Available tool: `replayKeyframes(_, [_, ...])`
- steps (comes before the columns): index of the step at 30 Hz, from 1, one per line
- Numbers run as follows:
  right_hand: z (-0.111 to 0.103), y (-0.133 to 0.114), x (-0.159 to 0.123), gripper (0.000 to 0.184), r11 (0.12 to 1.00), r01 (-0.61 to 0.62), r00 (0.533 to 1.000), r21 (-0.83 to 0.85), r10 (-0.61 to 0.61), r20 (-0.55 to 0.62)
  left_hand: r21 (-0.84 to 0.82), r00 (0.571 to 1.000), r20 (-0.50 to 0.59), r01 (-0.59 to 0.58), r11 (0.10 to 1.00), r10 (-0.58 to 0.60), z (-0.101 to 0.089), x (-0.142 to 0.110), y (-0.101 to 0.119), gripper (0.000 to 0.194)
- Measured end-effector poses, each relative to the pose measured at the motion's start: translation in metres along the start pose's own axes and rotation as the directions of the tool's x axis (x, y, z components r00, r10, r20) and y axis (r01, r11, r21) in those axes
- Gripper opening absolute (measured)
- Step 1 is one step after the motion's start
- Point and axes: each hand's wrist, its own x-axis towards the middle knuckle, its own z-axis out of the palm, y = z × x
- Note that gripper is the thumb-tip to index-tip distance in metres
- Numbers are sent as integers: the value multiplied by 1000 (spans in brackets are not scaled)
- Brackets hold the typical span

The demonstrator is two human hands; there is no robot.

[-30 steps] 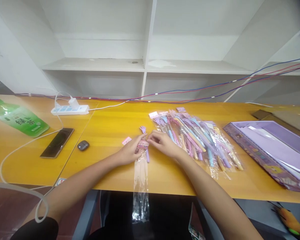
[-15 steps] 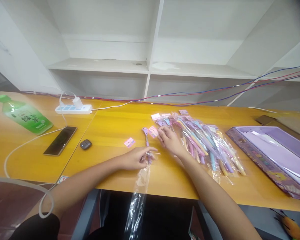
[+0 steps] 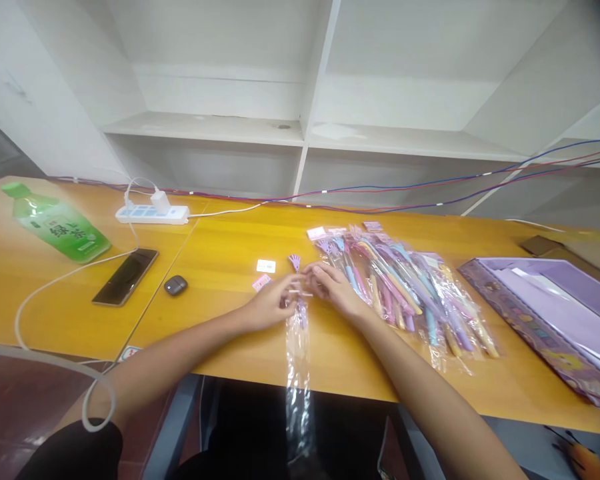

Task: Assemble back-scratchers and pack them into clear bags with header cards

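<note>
A purple hand-shaped back scratcher (image 3: 295, 262) stands partly out of a long clear plastic bag (image 3: 297, 360), which hangs over the table's front edge. My left hand (image 3: 273, 303) is closed round the bag's mouth and the scratcher's handle. Close beside it, my right hand (image 3: 333, 287) pinches the bag's upper edge; the exact contact of its fingertips is hard to see. Just beyond my left hand lie a pink card (image 3: 261, 282) and a white card (image 3: 266, 266). To the right, bagged back scratchers (image 3: 400, 280) in several colours form a pile.
A purple open box (image 3: 530, 327) occupies the right side of the table. On the left are a green bottle (image 3: 60, 223), a phone (image 3: 125, 277), a black earbud case (image 3: 175, 285) and a power strip (image 3: 153, 213). Cables (image 3: 375, 207) run along the back.
The pink card at my right hand has gone from there, and a white-faced card now lies beside the pink one on the table. My right hand has come to the bag's mouth.
</note>
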Motion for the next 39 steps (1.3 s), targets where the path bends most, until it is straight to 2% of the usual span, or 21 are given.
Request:
replayKeyframes(3, [4, -2, -3, 57, 997, -62, 994, 38, 58, 97, -148, 989, -147, -33, 988, 11, -8, 5, -1, 72])
replayKeyframes(5, [10, -5, -3, 65, 996, -85, 987, 31, 80, 138, -167, 988, -151, -52, 985, 27, -19, 9, 1, 75])
replayKeyframes(6, [12, -6, -4, 63, 996, -85, 987, 29, 80, 143, -128, 988, -147, -62, 990, 43, -27, 10, 2, 72])
replayKeyframes(7, [13, -7, -3, 59, 996, -79, 988, 30, 74, 137, -47, 987, -149, -70, 996, 63, -37, 12, 2, 66])
replayKeyframes(9, [12, -10, -3, 49, 998, -53, 995, 36, 49, 87, 227, 970, -198, -96, 969, 142, -59, 16, 0, 51])
replayKeyframes(11, [7, -12, -3, 45, 999, -31, 999, 31, 31, 15, 549, 958, -202, -62, 833, 204, -81, 20, -8, 40])
replayKeyframes(12, [4, -12, -3, 44, 999, -31, 999, 21, 31, -16, 662, 967, -159, -45, 748, 199, -91, 21, -13, 36])
replayKeyframes(14, [-2, -12, -2, 44, 999, -35, 998, 8, 35, -60, 775, 989, -55, -45, 630, 138, -105, 24, -24, 38])
replayKeyframes(16, [-4, -10, -1, 44, 999, -35, 996, 13, 35, -76, 808, 996, 24, -66, 585, 80, -112, 26, -32, 43])
replayKeyframes(18, [-3, -8, -1, 44, 999, -37, 996, 18, 38, -76, 818, 998, 48, -68, 571, 50, -114, 28, -38, 43])
replayKeyframes(21, [1, -8, -1, 43, 999, -50, 998, 16, 51, -47, 815, 999, 26, -47, 577, 44, -113, 30, -41, 43])
replayKeyframes(26, [4, -10, -2, 41, 997, -59, 998, 45, 59, -3, 723, 994, -78, 5, 691, 74, -113, 30, -40, 49])
replayKeyframes(29, [3, -8, -1, 43, 998, -46, 999, 39, 46, -6, 653, 986, -137, 20, 757, 93, -111, 28, -31, 38])
replayKeyframes(31, [2, -6, -1, 44, 998, -37, 999, 41, 38, -10, 618, 991, -103, -6, 787, 88, -107, 26, -22, 26])
replayKeyframes(33, [1, -6, -1, 44, 998, -38, 999, 43, 39, -21, 589, 997, -52, -11, 808, 52, -103, 24, -14, 23])
replayKeyframes(35, [1, -6, -1, 43, 998, -44, 999, 38, 45, -31, 604, 999, -36, -2, 797, 30, -97, 22, -10, 26])
replayKeyframes(37, [1, -7, -2, 43, 999, -44, 998, 27, 45, -32, 672, 998, -47, 3, 740, 38, -93, 19, -8, 31])
replayKeyframes(39, [1, -8, -1, 43, 999, -43, 999, 11, 43, -24, 756, 998, -51, 18, 655, 31, -90, 17, -8, 57])
